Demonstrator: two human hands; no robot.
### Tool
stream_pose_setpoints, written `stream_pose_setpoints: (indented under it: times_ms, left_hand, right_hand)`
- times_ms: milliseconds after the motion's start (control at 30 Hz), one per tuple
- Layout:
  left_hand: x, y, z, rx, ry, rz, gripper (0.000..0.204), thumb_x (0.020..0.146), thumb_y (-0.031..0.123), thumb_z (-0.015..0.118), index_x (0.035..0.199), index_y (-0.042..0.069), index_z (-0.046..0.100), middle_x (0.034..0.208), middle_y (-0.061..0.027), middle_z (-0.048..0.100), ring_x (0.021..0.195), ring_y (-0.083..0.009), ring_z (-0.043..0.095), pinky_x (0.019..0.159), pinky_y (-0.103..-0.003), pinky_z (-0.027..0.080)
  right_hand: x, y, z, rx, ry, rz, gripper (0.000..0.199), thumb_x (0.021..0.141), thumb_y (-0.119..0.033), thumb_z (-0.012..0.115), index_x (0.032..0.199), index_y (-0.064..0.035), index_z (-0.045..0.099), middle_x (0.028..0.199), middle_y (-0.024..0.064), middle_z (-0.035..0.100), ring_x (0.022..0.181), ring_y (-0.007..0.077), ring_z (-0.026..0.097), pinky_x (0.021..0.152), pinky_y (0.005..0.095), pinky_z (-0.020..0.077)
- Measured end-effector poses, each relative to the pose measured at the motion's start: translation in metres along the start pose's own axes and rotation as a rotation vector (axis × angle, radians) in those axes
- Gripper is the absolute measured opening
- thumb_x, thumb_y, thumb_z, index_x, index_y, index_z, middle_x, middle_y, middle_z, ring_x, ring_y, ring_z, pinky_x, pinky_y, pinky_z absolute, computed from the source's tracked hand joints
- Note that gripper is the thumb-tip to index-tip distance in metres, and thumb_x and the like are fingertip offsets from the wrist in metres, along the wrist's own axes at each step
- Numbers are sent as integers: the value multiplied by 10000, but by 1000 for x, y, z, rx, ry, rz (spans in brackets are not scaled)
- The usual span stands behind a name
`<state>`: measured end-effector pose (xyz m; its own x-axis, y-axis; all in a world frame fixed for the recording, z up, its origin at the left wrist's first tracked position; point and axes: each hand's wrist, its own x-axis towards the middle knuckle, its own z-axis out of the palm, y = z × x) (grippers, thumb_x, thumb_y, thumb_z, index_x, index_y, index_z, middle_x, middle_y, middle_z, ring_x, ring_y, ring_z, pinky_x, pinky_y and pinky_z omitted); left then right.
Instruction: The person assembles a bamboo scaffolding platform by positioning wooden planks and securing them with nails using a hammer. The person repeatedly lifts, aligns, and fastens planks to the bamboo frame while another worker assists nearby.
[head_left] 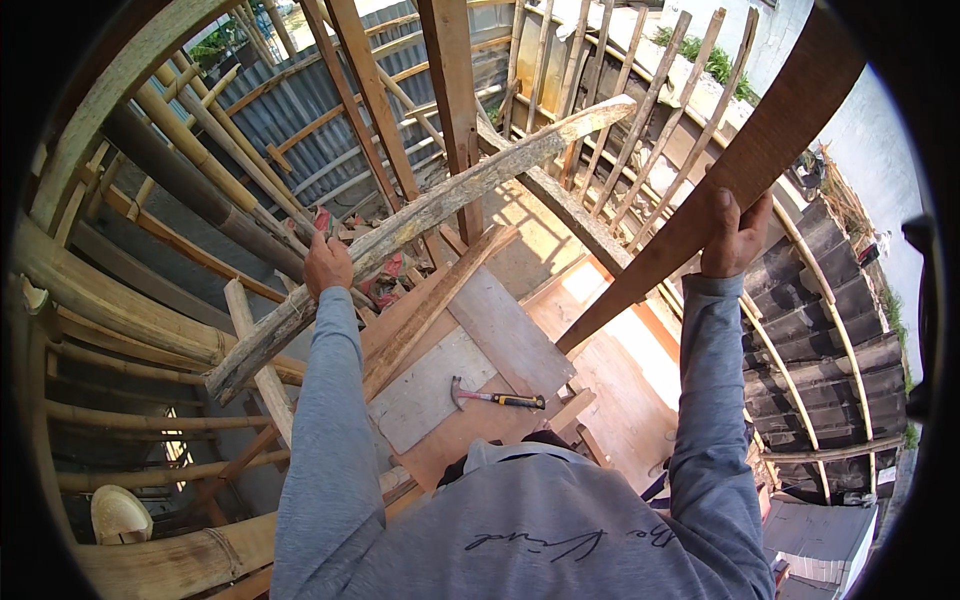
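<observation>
The weathered plank [420, 215] lies slantwise across the left middle of the scene, its far end up near the centre posts and its near end low on the left, and my left hand [327, 262] has its fingers clenched over its edge about a third of the way up. My right hand [733, 238] grips the dark brown board [700, 210], fingers wrapped round it from behind, thumb side toward me; that board runs from the far right down toward the middle. As I judge it, neither piece is fixed yet: both hang in my grasp above the plywood floor [620, 400], and the claw hammer [497, 398] lies untouched there, near me. Both arms in grey sleeves reach up and away from me, elbows nearly straight, spread wide, the left toward the bamboo poles [190, 140].
</observation>
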<state>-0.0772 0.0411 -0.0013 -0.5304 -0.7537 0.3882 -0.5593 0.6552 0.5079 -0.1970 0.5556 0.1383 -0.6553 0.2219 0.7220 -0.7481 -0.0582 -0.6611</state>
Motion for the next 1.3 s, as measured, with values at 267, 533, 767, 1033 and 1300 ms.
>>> stream_pose_setpoints:
  times_ms: [267,533,767,1033,1300]
  left_hand:
    - [-3,0,0,53,-1,38,327,936,279,466,1158,84,607,1069,-198,682,937,-403,655,813,-514,516]
    - [-5,1,1,60,49,68,276,933,271,464,1091,89,598,1005,-200,680,909,-419,643,781,-525,499]
    - [-7,6,-4,30,41,85,295,927,285,492,1105,74,597,1035,-235,669,935,-449,628,798,-532,489]
    - [-10,6,-3,58,68,71,254,931,262,511,1096,94,607,1033,-189,685,936,-407,647,806,-497,509]
    - [-13,7,-6,34,72,100,209,947,253,519,983,47,532,1002,-201,644,891,-425,618,746,-538,479]
  right_hand:
    - [1,4,-3,45,-16,-34,599,867,-126,719,1371,13,427,1229,121,586,1094,197,585,962,322,466]
    - [3,2,-2,46,-8,-30,634,849,-132,737,1371,35,418,1243,129,577,1106,208,579,973,327,458]
    - [1,1,0,-7,23,-26,655,846,-128,729,1388,37,399,1275,146,561,1169,228,549,1023,348,422]
    - [-4,-5,3,7,17,20,764,817,-154,736,1438,34,332,1356,165,497,1241,247,499,1065,364,385]
    - [-5,-7,5,-24,22,-1,812,798,-176,738,1449,47,308,1381,176,470,1269,261,476,1087,361,358]
